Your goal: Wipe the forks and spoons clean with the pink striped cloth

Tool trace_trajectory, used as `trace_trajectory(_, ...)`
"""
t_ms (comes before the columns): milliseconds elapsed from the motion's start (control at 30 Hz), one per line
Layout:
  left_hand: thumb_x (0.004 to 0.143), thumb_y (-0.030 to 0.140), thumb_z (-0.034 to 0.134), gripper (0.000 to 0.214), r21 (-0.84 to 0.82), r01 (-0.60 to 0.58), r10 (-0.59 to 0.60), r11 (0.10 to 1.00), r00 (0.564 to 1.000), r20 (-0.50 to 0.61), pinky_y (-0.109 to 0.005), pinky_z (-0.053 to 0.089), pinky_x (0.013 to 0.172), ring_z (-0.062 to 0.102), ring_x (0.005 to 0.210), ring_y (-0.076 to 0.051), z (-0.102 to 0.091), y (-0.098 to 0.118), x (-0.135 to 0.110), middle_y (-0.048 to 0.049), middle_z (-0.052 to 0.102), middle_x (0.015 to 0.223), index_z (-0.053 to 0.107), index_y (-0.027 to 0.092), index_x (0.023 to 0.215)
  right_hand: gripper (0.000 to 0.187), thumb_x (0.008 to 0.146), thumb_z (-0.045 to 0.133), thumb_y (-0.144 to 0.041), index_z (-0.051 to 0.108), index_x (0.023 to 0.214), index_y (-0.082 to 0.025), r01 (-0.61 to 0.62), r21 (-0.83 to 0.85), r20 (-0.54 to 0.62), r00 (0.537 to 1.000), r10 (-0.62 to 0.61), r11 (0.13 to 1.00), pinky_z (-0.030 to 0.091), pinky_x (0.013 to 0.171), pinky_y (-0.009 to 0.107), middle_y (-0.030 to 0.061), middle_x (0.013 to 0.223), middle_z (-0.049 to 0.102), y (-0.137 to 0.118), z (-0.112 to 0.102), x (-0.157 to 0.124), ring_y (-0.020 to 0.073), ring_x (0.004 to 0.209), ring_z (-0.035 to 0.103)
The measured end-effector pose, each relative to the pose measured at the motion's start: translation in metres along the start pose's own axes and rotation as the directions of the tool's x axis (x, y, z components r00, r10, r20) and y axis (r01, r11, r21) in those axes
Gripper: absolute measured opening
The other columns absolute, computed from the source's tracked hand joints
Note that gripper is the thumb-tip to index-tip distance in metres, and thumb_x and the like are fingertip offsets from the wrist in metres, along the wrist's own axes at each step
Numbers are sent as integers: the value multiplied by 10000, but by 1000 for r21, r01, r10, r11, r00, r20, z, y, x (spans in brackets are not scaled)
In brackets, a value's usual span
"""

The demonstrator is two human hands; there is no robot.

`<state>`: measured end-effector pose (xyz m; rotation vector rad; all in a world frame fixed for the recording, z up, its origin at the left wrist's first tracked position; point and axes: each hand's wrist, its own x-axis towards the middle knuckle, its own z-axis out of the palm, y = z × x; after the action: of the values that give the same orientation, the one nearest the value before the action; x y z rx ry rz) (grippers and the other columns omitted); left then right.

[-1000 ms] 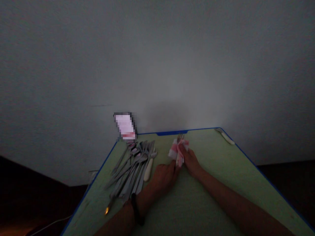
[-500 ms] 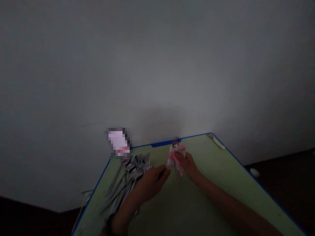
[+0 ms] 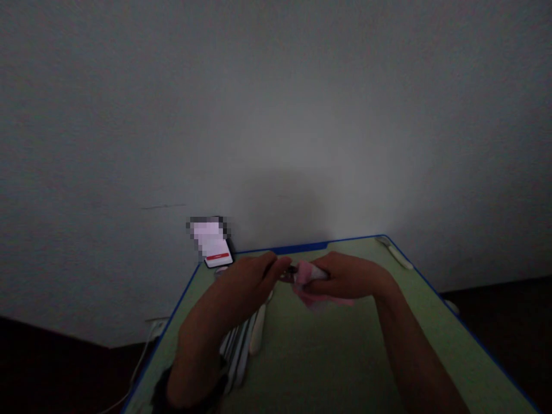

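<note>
Over the far middle of the table, my two hands meet at a metal fork (image 3: 288, 276), lying roughly sideways. My left hand (image 3: 254, 276) has its fingers closed on the head end, hiding most of the tines. Wrapped about the rest of the fork is a pink and white cloth (image 3: 306, 276), pinched in my right hand (image 3: 347, 275), with a loose pink corner hanging below. Beneath my left forearm lies a pile of metal cutlery (image 3: 244, 351), largely covered by the arm. A white-handled utensil (image 3: 401, 257) rests alone near the far right corner.
A phone (image 3: 219, 256) with a lit screen leans on the wall (image 3: 302, 126) at the far left corner. The green table (image 3: 319, 362) has a blue edge. Left of it, a white cable (image 3: 140, 362) hangs down. Something white (image 3: 452, 307) shows beyond the right edge.
The fork has turned from upright to sideways. My left hand has come up from beside the cloth to the fork's head, and my right wrist has bent so the hand points left.
</note>
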<state>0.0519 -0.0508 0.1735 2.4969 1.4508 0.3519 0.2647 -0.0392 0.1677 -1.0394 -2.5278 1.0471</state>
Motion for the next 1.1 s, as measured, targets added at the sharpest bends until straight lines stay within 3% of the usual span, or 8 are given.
trace_trajectory(233, 930, 334, 289, 350, 118, -130, 129, 984, 991, 14, -239, 346, 558, 558, 624, -133, -1, 20, -2, 5, 625, 697, 571, 201, 772, 290, 813, 477, -408, 622, 781, -160, 2, -37, 54, 999, 0, 999, 307, 497, 193, -18, 629, 580, -15, 4, -4, 71, 535, 468)
trace_trajectory(400, 917, 302, 342, 319, 211, -186, 223, 960, 960, -167, -247, 326, 546, 511, 557, -119, 2, 23, -6, 9, 590, 630, 549, 178, 708, 361, 837, 425, -476, 592, 772, -162, 23, 22, 1, 1000, -23, 1000, 343, 537, 205, -12, 651, 586, -17, 13, 1, 80, 568, 486)
trace_trajectory(500, 913, 294, 359, 315, 232, -219, 275, 948, 930, -243, -245, 305, 526, 470, 506, -102, 4, 20, -9, 19, 567, 593, 545, 172, 690, 343, 810, 472, -487, 578, 824, -162, 5, 5, -117, 993, -4, 1000, 371, 590, 229, 14, 733, 599, -18, 18, -1, 106, 645, 515)
trace_trajectory(667, 910, 277, 375, 287, 216, -221, 284, 951, 899, -333, -234, 301, 501, 463, 478, -89, 8, 18, -10, 28, 558, 574, 548, 171, 706, 539, 648, 650, -525, 502, 1031, -176, -88, 15, -462, 883, 85, 996, 396, 640, 259, 57, 962, 592, -25, 17, -11, 149, 784, 538)
trace_trajectory(800, 902, 245, 385, 292, 188, -176, 249, 966, 825, -507, -222, 287, 462, 426, 438, -79, 7, 22, -11, 36, 496, 520, 487, 165, 640, 439, 731, 589, -496, 496, 1038, -196, -47, -6, -608, 793, 34, 999, 383, 646, 251, 34, 940, 605, -39, 12, -19, 135, 777, 543)
trace_trajectory(867, 894, 225, 401, 303, 188, -160, 243, 969, 758, -605, -220, 266, 443, 400, 423, -72, 6, 25, -12, 42, 458, 501, 448, 168, 601, 305, 825, 483, -458, 538, 968, -193, -41, -68, -575, 818, -5, 997, 362, 636, 250, 24, 862, 617, -47, 12, -23, 122, 726, 534)
trace_trajectory(967, 890, 220, 416, 319, 223, -186, 289, 957, 680, -674, -223, 263, 443, 392, 427, -73, 5, 25, -13, 44, 420, 488, 420, 171, 575, 327, 903, 341, -418, 562, 881, -178, -1, -110, -469, 882, -51, 994, 340, 625, 248, 31, 814, 626, -55, 16, -25, 111, 684, 523)
trace_trajectory(1100, 886, 236, 432, 289, 256, -306, 399, 917, 681, -614, -229, 314, 478, 430, 455, -88, 6, 19, -13, 28, 464, 504, 474, 166, 609, 309, 889, 376, -426, 543, 861, -167, -59, -142, -408, 913, -4, 988, 316, 597, 243, 46, 803, 631, -54, 22, -23, 118, 672, 519)
